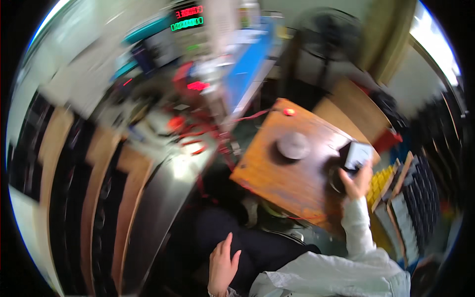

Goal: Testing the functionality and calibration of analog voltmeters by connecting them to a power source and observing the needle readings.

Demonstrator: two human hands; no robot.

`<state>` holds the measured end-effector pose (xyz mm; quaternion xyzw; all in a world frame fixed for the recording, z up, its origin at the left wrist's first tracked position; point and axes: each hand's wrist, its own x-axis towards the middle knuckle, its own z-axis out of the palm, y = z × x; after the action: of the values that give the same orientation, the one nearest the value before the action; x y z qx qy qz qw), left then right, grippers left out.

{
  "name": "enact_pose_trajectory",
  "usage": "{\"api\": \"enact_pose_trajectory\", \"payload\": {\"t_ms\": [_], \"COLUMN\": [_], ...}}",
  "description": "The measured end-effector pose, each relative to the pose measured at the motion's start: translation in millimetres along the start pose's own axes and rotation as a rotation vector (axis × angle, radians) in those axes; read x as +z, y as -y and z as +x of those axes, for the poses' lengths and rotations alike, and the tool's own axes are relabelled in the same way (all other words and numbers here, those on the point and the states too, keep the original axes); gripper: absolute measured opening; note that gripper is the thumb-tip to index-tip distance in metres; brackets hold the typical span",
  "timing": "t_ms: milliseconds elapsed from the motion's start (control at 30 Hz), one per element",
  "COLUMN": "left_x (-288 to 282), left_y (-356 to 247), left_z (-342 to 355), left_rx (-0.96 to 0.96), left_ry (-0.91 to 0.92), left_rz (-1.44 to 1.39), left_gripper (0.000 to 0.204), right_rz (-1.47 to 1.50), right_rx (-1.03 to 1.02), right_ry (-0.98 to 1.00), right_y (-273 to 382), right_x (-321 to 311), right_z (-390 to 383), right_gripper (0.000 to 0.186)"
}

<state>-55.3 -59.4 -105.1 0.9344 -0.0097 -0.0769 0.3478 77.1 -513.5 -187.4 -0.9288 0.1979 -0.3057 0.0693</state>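
My right hand (358,181) reaches out over the right edge of the wooden table. Its thumb and fingers are closed around the near end of a small boxy device with a white face (358,153) and black sides. Blur hides the device's details. Just below it, by my thumb, lies a dark round thing, partly covered by the hand. A grey round disc (294,145) sits near the middle of the wooden table (257,171). My left hand (223,265) hovers above my dark-clothed lap, palm inward, holding nothing, with thumb and fingers apart.
A glowing red light (288,112) with a red cable sits at the table's far corner. Left is a metal bench (173,185) with red-handled tools and stacked trays of black parts (101,198). Yellow and black parts (381,185) stand at right; a fan (329,37) stands behind.
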Motion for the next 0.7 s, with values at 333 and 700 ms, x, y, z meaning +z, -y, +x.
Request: {"api": "enact_pose_trajectory", "payload": {"t_ms": [333, 700], "left_x": [-32.5, -96.8], "left_y": [-10.8, 64.7], "left_z": [-33.2, -13.4], "left_rx": [0.007, -0.128], "left_ry": [-0.788, -0.917], "left_rz": [-0.087, -0.359], "left_gripper": [0.054, 0.116], "right_rz": [0.939, 1.230], "right_rx": [-0.637, -1.162], "right_ry": [0.380, 0.776], "right_y": [249.4, 412.2], "right_x": [-70.7, -112.4], "right_z": [-84.4, -96.2], "right_gripper": [0.121, 0.118]}}
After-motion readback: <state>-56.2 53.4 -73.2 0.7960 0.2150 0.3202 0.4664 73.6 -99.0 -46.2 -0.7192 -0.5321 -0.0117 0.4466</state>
